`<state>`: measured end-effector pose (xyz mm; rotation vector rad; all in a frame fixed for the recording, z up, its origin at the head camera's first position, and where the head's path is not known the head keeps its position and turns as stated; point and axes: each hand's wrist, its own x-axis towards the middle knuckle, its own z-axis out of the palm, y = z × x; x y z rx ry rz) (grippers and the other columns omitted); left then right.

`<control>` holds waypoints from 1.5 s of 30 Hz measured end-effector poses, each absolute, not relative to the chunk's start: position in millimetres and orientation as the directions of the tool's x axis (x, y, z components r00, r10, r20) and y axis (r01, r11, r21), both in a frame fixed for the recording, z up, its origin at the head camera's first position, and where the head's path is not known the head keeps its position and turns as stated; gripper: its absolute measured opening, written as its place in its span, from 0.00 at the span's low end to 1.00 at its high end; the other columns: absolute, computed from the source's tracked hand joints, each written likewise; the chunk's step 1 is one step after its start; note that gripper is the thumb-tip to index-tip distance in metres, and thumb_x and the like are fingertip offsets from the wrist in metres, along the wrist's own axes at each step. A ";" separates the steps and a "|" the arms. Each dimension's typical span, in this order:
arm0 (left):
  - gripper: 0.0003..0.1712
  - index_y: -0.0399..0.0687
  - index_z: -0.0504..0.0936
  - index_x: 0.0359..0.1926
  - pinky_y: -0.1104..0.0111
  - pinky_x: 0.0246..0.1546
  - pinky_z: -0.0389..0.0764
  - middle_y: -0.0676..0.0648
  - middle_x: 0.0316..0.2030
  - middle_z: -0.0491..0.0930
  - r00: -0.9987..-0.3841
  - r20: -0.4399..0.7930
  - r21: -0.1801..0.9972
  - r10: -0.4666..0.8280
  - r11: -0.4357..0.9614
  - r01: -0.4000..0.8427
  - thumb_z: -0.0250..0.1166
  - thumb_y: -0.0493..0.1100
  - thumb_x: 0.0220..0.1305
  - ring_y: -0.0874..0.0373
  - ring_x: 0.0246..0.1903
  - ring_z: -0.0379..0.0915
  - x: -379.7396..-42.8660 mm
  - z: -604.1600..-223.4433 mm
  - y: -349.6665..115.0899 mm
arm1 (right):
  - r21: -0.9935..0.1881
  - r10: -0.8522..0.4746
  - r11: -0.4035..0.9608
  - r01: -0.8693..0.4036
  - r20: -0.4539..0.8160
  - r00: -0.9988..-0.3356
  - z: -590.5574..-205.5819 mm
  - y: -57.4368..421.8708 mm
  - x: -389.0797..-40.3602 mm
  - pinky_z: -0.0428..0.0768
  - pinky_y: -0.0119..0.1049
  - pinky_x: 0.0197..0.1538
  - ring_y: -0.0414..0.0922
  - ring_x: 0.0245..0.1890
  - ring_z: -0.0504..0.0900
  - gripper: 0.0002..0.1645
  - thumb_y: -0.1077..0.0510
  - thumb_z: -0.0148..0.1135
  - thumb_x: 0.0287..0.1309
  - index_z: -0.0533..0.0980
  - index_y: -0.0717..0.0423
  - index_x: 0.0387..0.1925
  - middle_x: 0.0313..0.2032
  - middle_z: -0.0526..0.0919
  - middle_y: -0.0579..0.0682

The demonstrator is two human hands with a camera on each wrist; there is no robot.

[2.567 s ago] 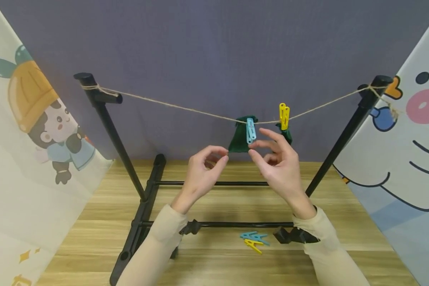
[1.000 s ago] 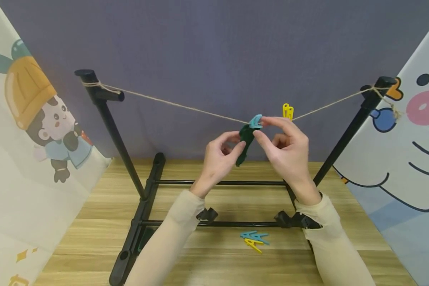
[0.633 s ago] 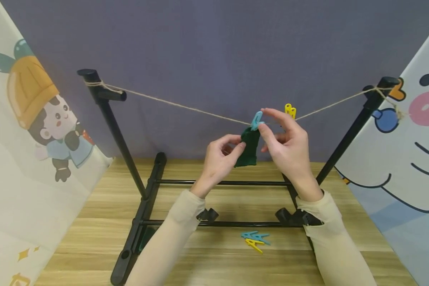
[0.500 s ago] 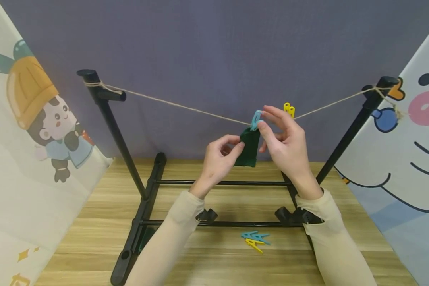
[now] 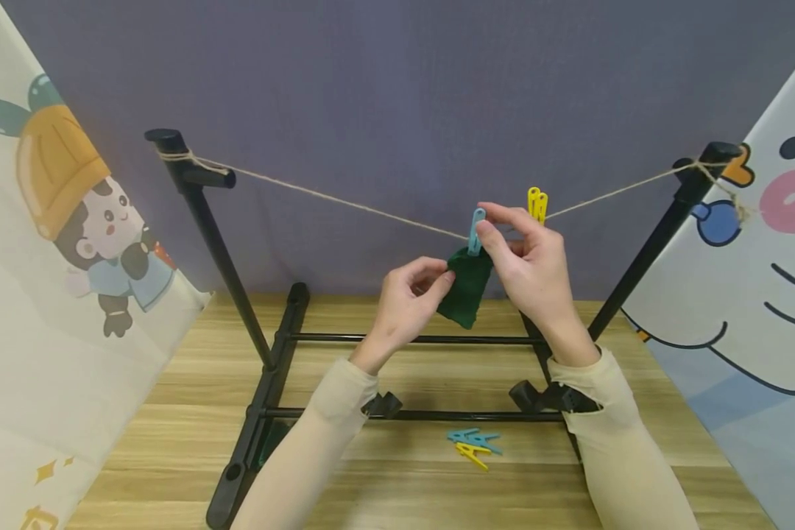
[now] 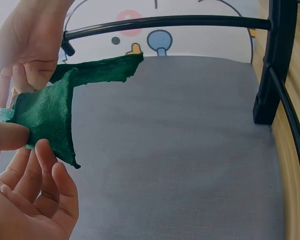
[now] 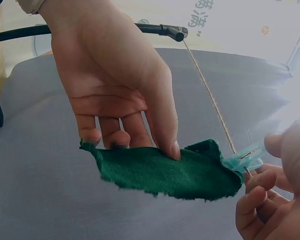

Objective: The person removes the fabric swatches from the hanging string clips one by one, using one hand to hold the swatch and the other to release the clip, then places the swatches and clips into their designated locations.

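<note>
My left hand [image 5: 407,302] pinches the left edge of a small dark green cloth piece [image 5: 466,291]; in the left wrist view the thumb lies on the cloth. At the cloth's top edge, on the twine line [image 5: 344,202], is a light blue clothespin [image 5: 475,239], standing nearly upright. My right hand [image 5: 536,276] pinches its upper ends between thumb and index finger. Just behind that hand a yellow clothespin [image 5: 537,205] sits on the same twine. A second green cloth [image 6: 107,69] hangs beyond in the left wrist view, hidden by the right hand in the head view.
Black posts [image 5: 221,254] of a rack hold up the twine, with a crossbar [image 5: 464,416] low at the front. Blue clothespins [image 5: 480,440] and a yellow one [image 5: 472,455] lie on the wooden tabletop [image 5: 437,493]. Something dark green shows near the left foot [image 5: 235,471].
Both hands were apart beside the cloth; the left then took its edge and the right the blue clothespin. The pin tilted, then turned upright, and pin and cloth moved slightly down.
</note>
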<state>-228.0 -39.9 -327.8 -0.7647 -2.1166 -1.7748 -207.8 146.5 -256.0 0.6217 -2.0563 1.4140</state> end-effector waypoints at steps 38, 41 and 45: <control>0.11 0.40 0.88 0.51 0.71 0.33 0.82 0.40 0.39 0.90 -0.824 0.532 0.828 0.196 0.082 0.555 0.66 0.41 0.75 0.62 0.29 0.81 -227.2 -332.7 -33.6 | -0.474 0.139 0.291 -0.831 0.880 -0.453 -268.3 136.7 -209.6 0.58 0.26 0.21 0.33 0.13 0.59 0.14 0.64 0.69 0.69 0.88 0.61 0.53 0.46 0.90 0.61; 0.11 0.40 0.88 0.51 0.71 0.33 0.82 0.40 0.39 0.90 -0.825 0.529 0.829 0.196 0.084 0.552 0.66 0.41 0.75 0.63 0.29 0.81 -226.6 -333.3 -33.6 | -0.465 0.159 0.285 -0.838 0.885 -0.438 -269.2 136.9 -210.7 0.59 0.26 0.22 0.33 0.14 0.60 0.13 0.65 0.69 0.69 0.88 0.62 0.53 0.46 0.90 0.60; 0.11 0.39 0.88 0.50 0.71 0.32 0.81 0.40 0.39 0.90 -0.827 0.528 0.831 0.195 0.084 0.550 0.66 0.41 0.75 0.63 0.29 0.81 -225.9 -334.5 -33.9 | -0.451 0.184 0.262 -0.853 0.891 -0.414 -269.6 136.6 -211.3 0.59 0.25 0.22 0.32 0.15 0.60 0.13 0.65 0.69 0.68 0.88 0.64 0.52 0.46 0.91 0.50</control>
